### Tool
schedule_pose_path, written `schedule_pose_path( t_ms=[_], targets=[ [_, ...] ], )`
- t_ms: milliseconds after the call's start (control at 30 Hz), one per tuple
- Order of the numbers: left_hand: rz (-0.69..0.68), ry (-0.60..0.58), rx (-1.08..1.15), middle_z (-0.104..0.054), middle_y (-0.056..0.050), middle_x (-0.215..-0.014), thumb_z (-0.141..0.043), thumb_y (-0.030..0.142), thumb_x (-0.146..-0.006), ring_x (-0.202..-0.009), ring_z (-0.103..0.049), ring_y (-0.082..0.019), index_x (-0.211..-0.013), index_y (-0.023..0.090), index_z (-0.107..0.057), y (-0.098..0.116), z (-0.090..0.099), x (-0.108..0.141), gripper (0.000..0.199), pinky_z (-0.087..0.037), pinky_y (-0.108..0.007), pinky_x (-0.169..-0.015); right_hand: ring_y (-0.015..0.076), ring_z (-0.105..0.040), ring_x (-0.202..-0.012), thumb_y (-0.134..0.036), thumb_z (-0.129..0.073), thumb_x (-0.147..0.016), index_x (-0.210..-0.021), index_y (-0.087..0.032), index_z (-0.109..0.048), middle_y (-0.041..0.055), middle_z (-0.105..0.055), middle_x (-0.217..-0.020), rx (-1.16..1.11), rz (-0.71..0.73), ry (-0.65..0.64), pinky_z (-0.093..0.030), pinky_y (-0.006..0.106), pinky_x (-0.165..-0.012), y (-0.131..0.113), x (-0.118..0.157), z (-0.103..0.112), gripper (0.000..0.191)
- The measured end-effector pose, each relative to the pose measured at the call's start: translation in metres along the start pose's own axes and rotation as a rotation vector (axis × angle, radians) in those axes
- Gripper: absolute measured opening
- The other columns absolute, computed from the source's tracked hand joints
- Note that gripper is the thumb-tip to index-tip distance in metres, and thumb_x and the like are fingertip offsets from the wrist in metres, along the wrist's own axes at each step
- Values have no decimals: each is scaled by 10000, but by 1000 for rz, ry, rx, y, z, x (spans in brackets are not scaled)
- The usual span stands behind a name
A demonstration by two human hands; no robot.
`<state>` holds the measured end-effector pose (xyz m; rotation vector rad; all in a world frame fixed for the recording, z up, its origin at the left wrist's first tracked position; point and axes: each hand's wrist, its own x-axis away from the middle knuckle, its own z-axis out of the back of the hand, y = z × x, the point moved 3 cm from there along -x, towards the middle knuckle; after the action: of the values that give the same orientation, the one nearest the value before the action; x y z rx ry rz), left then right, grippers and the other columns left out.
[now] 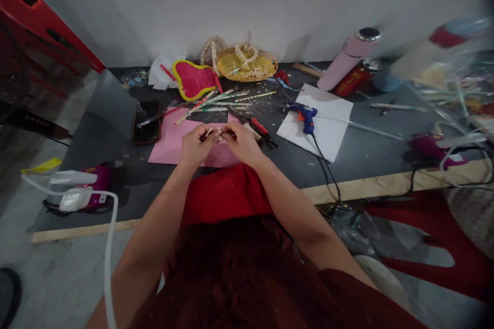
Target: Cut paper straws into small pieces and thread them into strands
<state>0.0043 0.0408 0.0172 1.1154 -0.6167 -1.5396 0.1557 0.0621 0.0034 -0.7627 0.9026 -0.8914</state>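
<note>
A person in a dark red garment (216, 267) works at a cluttered desk (116, 108), both hands meeting left of the middle of its near edge. The fingers of the left hand (196, 147) and right hand (246, 143) pinch small pale pieces (218, 136) between them over the desk, tips close together, a grip suggesting bits too slight for a fuller hold; which finger bears on which piece cannot be told. A short pale stick (209, 132) juts from the left hand. Beneath, pink paper (165, 146) lies toward the near edge, perhaps to catch scraps. Just beyond, patterned sticks (219, 97) lie in a loose fan, and a red-handled tool (259, 126) rests beside the right hand, seemingly for easy reach. Farther right, a blue glue gun (307, 116) sits on a white board (330, 139), presumably to keep drips off the desk. A phone (146, 122) lies toward the left edge, while a wicker basket (231, 78) bearing a pale beaded ring (238, 53) stands by the far edge, likely to leave the hands room.
</note>
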Motion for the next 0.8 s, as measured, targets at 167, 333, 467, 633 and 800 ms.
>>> schedule_pose_path(
  t_ms=[167,333,467,633,800],
  targets=[
    [-14,12,-29,-670,12,-667,-657,225,-791,-589,-563,-100,-790,190,-675,3,2,0,39,-452,-212,-556,163,-552,-831,-234,-500,-877,-876,-223,-540,26,-612,-889,-38,23,16,-422,304,-787,-4,0,1,42],
    [-22,-31,-37,-665,4,-696,-625,255,-828,-604,-556,-102,-825,189,-667,3,2,0,78,-447,-210,-564,156,-550,-803,-271,-513,-888,-881,-225,-542,22,-609,-880,-90,-2,34,-428,295,-758,-5,1,1,55],
    [-31,-67,-28,-655,3,-716,-587,252,-844,-627,-561,-105,-842,186,-638,1,1,0,83,-450,-215,-588,157,-556,-818,-294,-509,-896,-905,-227,-542,22,-609,-890,-125,-6,19,-432,296,-758,-5,1,0,76],
    [-30,-51,-42,-635,14,-687,-584,250,-852,-608,-547,-104,-821,189,-622,-1,2,0,78,-441,-220,-594,148,-544,-788,-324,-480,-922,-945,-225,-549,22,-609,-892,-141,-10,15,-422,281,-718,-5,1,3,123],
    [-53,-62,-60,-675,0,-758,-583,279,-871,-661,-584,-116,-864,196,-641,-7,0,0,101,-440,-231,-614,138,-536,-761,-396,-466,-941,-929,-218,-553,12,-605,-858,-140,10,-37,-404,270,-690,-2,2,1,198]
  ],
)
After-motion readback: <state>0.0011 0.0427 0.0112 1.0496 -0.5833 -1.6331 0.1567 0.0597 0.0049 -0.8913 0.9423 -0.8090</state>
